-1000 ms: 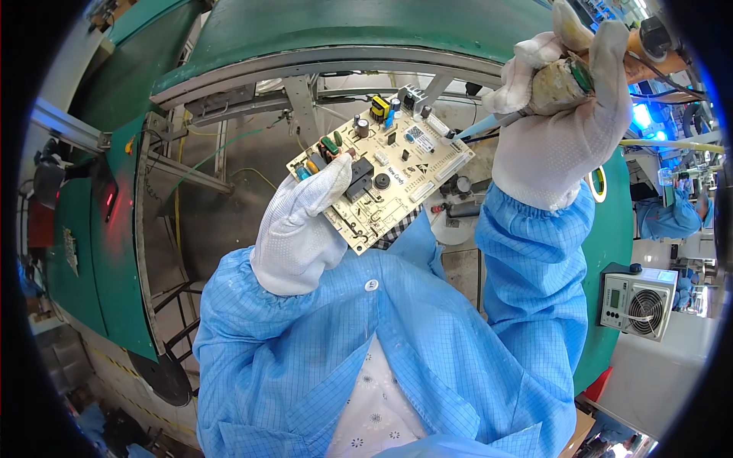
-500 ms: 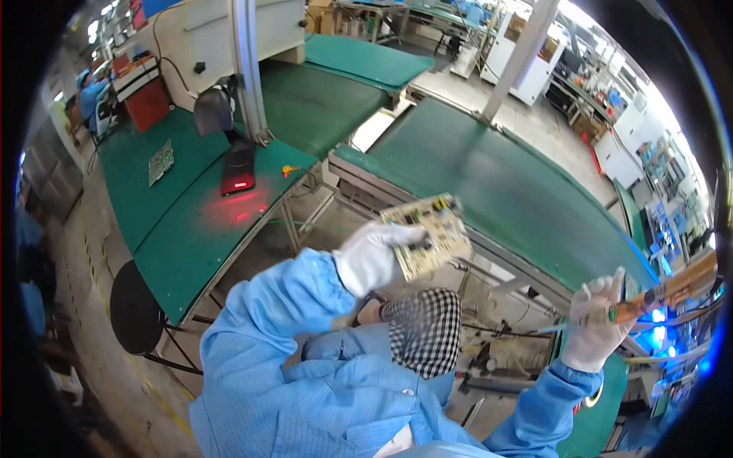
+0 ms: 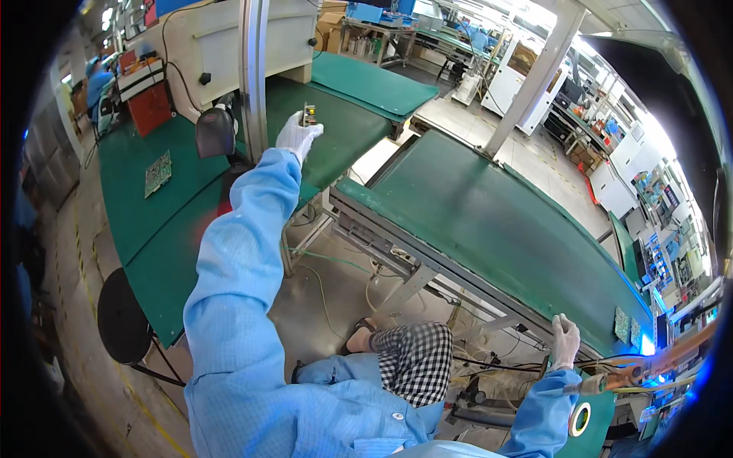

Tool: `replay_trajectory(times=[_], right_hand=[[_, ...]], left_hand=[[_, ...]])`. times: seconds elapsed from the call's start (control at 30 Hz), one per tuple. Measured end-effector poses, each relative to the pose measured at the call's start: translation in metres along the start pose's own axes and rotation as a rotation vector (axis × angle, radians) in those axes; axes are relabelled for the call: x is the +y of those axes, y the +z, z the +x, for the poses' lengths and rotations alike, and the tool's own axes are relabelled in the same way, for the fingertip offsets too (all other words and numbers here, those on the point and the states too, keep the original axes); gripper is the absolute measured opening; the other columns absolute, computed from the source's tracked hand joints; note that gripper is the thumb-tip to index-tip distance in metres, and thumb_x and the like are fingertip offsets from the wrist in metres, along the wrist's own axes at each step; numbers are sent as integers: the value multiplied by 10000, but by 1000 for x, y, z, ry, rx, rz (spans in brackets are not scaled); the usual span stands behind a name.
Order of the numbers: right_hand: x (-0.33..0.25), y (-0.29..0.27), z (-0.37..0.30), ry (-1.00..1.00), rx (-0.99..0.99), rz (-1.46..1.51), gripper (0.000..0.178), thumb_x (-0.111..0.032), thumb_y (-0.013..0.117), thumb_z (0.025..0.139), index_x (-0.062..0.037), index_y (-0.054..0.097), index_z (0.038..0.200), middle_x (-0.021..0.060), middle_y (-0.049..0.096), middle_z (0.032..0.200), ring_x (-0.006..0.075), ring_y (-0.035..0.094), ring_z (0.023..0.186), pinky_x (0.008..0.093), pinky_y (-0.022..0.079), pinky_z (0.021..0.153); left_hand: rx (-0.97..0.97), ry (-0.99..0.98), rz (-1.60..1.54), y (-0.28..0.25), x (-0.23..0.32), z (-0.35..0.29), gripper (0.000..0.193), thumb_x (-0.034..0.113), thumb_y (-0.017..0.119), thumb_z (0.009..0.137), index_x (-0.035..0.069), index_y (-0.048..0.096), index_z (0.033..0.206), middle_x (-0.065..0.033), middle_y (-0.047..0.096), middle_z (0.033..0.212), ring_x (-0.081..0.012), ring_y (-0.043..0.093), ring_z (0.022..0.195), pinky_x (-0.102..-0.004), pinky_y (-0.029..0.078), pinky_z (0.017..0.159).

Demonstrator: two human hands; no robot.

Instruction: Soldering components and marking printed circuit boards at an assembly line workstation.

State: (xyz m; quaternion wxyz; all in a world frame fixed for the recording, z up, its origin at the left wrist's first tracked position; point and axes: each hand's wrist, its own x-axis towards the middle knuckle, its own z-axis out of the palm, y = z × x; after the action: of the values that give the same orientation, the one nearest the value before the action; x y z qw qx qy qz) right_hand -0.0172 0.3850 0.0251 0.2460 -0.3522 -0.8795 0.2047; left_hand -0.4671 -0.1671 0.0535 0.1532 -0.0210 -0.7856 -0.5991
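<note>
In my left hand (image 3: pixel 298 139), in the upper left of the frame, I am holding a circuit board (image 3: pixel 308 114). My gloved fingers are closing in a narrow pinch on its lower part, and the rest is poking up above them. I am seeing the board almost edge-on, so it is looking thin. Maybe I am gripping it low so the little parts on it are not getting squashed.

My right hand (image 3: pixel 565 341) is hanging at the lower right, by the near edge of the big green belt (image 3: pixel 458 183). Its fingers are bending close together and I am seeing nothing in them, but the palm is hiding, so I cannot tell how far open they are. A brown wrapped pipe (image 3: pixel 649 369) is sticking in just beside that wrist, perhaps sitting there to be easy to grab.

Around my left hand, a metal post (image 3: pixel 254 76) is standing just to the left, and a dark rounded device (image 3: pixel 215 133) is sitting beyond it. Another board (image 3: pixel 158 174) is lying on the green table (image 3: pixel 145 221) at the left. A roll of tape (image 3: pixel 581 419) is resting at the lower right, and a round black stool (image 3: pixel 124 316) is standing at the lower left.
</note>
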Motion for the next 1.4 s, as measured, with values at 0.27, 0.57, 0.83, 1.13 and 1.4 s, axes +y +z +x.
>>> replay_trajectory(times=[0.27, 0.57, 0.83, 1.13, 1.4], right_hand=[[-14, -2, 16, -5, -111, -29, 454, -399, 676, 880, 15, 693, 1066, 174, 678, 1071, 251, 621, 1027, 352, 456, 929], [63, -15, 113, 124, -57, 108, 402, -355, 684, 883, 46, 695, 869, 130, 686, 814, 203, 640, 705, 340, 502, 666], [143, -56, 178, 73, 62, -774, 612, -329, 723, 815, -47, 556, 1332, 203, 558, 1346, 340, 522, 1256, 409, 430, 1039], [243, -61, 242, -761, 107, -431, 604, -342, 598, 887, -105, 462, 1425, 177, 466, 1452, 313, 427, 1350, 404, 330, 1128], [356, -66, 289, -1131, 164, -56, 658, -388, 580, 880, -181, 407, 1480, 153, 435, 1484, 313, 385, 1380, 408, 277, 1164]], left_hand=[[225, 41, 433, -28, -102, 70, 760, 448, 698, 754, 77, 491, 1385, -188, 605, 1289, -336, 578, 1192, -390, 443, 1026], [-368, 742, 374, 174, 57, -129, 539, 307, 665, 804, 67, 557, 1274, -160, 582, 1255, -328, 542, 1199, -408, 445, 1025], [-632, 836, 695, 207, 90, -195, 578, 490, 505, 948, 73, 507, 1350, -122, 556, 1246, -293, 498, 1250, -372, 492, 957], [-546, 876, 684, 212, 81, -201, 585, 504, 564, 902, 40, 589, 1258, -127, 593, 1199, -302, 533, 1206, -392, 502, 891], [-614, 829, 653, 214, 80, -199, 584, 498, 553, 916, 32, 589, 1266, -153, 578, 1275, -326, 499, 1265, -419, 467, 970]])
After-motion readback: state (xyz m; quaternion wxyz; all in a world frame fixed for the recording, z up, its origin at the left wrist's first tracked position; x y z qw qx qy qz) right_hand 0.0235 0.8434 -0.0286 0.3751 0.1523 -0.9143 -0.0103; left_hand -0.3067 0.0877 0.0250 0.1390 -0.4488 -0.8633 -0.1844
